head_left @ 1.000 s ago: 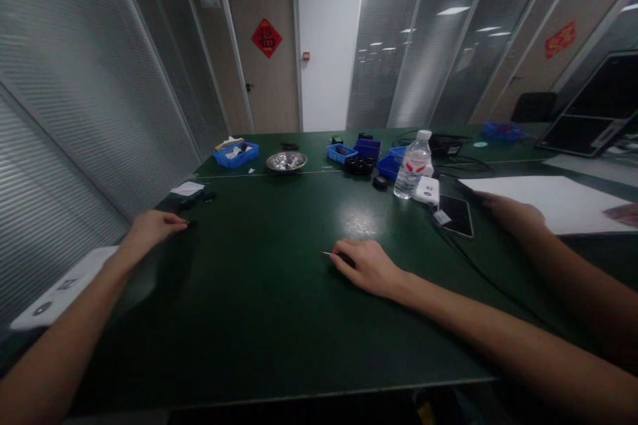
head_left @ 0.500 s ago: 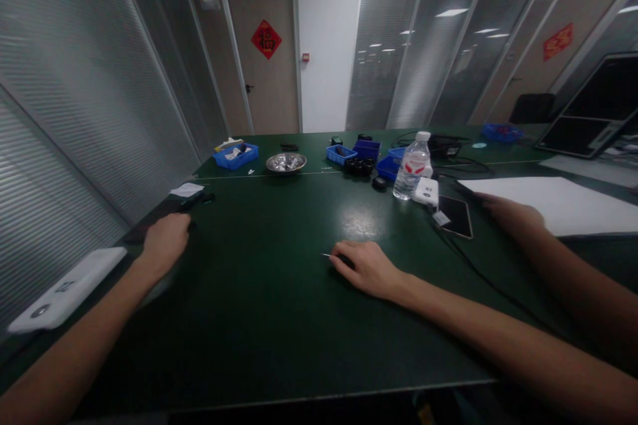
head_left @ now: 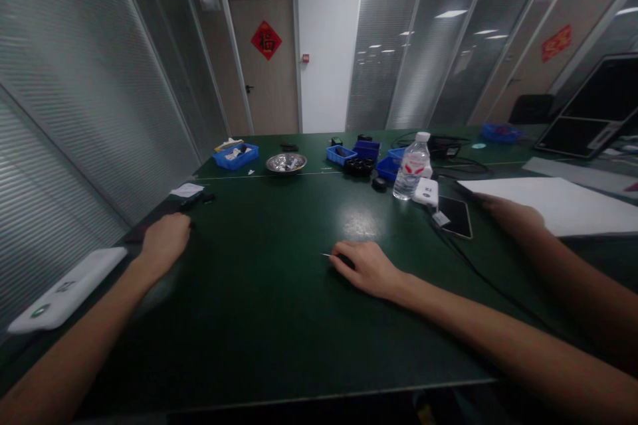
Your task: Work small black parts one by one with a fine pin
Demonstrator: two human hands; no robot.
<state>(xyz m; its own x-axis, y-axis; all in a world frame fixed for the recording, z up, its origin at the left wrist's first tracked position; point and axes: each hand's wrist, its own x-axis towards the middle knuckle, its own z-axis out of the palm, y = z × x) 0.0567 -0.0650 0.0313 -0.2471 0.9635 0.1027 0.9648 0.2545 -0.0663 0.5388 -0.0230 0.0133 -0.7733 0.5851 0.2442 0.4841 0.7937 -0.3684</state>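
My right hand (head_left: 366,268) rests on the green table (head_left: 259,325), right of its middle. Thumb and forefinger pinch a thin, pale stick (head_left: 325,255) whose tip points left; its other end is hidden in the fingers. At the table's left side lies my left hand (head_left: 167,239), knuckles up and fingers curled. What it grips, if anything, is hidden from me. Just beyond it are small dark objects (head_left: 208,198) and a white slip of paper (head_left: 187,190). A white power bank (head_left: 67,289) lies beside my left forearm.
Another person's hand (head_left: 513,216) touches a large white sheet (head_left: 573,202) at right. Near it are a phone (head_left: 456,218), a cable, a white device (head_left: 426,191) and a water bottle (head_left: 411,169). Farther back stand blue bins (head_left: 236,158) and a metal bowl (head_left: 286,170).
Both my hands have stayed in place, the thin stick too. At the far right, a greyish sheet behind the white one has shifted slightly left.
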